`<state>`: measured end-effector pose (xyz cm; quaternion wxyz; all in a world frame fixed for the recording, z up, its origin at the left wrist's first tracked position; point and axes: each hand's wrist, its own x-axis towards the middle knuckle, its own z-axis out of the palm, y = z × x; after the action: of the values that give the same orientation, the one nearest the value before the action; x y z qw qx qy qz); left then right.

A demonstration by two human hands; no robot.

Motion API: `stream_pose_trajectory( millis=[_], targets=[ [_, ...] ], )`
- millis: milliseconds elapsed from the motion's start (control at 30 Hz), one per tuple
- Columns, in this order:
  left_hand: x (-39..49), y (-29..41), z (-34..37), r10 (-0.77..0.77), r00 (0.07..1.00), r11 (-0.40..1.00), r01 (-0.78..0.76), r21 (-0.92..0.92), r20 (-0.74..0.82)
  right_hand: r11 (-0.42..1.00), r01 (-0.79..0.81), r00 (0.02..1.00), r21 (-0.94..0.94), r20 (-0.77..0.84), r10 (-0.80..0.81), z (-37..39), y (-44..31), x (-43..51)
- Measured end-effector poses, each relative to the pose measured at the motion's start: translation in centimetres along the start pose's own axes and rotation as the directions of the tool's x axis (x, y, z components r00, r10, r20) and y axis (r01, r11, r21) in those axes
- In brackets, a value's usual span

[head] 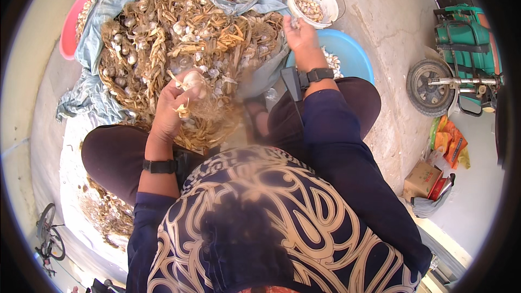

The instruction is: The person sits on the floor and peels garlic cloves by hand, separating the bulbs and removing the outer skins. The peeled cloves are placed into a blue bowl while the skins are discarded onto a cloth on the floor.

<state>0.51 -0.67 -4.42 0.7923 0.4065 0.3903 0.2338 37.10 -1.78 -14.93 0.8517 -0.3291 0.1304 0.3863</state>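
My left hand (pixel 173 101) is closed around a garlic bulb (pixel 193 83) with roots and dry husk hanging from it. Below and beyond it lies a large heap of dried garlic stalks (pixel 158 49) with bulbs, some braided, on a light blue cloth (pixel 108 24). My right hand (pixel 300 34) is raised beside the rim of a white bucket (pixel 331 2); something small and pale lies at its fingers, likely garlic. Inside the bucket are garlic cloves (pixel 309 8). Under my right forearm stands a blue basin (pixel 358 55) with whitish cloves, partly hidden by the arm and knee.
A pink basin (pixel 69 34) with cloves stands at the far left. On the right are a green vehicle with a wheel (pixel 431 87), orange plastic packaging (pixel 447 140) and a cardboard box (pixel 421 179). More dry husks (pixel 108 211) lie behind my left knee; a bicycle (pixel 51 236) is at lower left.
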Motion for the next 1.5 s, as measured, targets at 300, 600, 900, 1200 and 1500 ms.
stream_pose_trajectory(
  millis=[300, 600, 900, 1200, 1500],
  targets=[
    [0.2, 0.2, 0.2, -0.012, 0.997, 0.997, 0.017, 0.07, -0.072, 0.716, -0.053, 0.82, -0.697, 0.379, 0.429, 6.1, 1.9, -8.3],
    [0.3, -0.4, -1.0, -0.018, 0.999, 0.977, 0.027, 0.211, -0.041, 0.284, 0.254, 0.6, -0.924, 0.381, 0.703, 7.6, 8.6, -18.8],
    [-0.3, 0.0, -0.4, 0.106, 0.982, 0.992, -0.093, 0.088, -0.157, 0.405, 0.19, 0.66, -0.895, 0.421, 0.622, 6.5, 10.4, -18.8],
    [-0.6, -0.5, -0.5, 0.112, 0.986, 0.991, -0.119, -0.057, -0.123, 0.46, 0.233, 0.591, -0.857, 0.5, 0.633, 6.7, 10.4, -19.1],
    [-0.1, -0.4, -0.4, 0.153, 0.971, 0.977, -0.177, -0.119, -0.183, 0.506, 0.32, 0.6, -0.801, 0.585, 0.546, 6.6, 10.8, -19.7]
  ],
)
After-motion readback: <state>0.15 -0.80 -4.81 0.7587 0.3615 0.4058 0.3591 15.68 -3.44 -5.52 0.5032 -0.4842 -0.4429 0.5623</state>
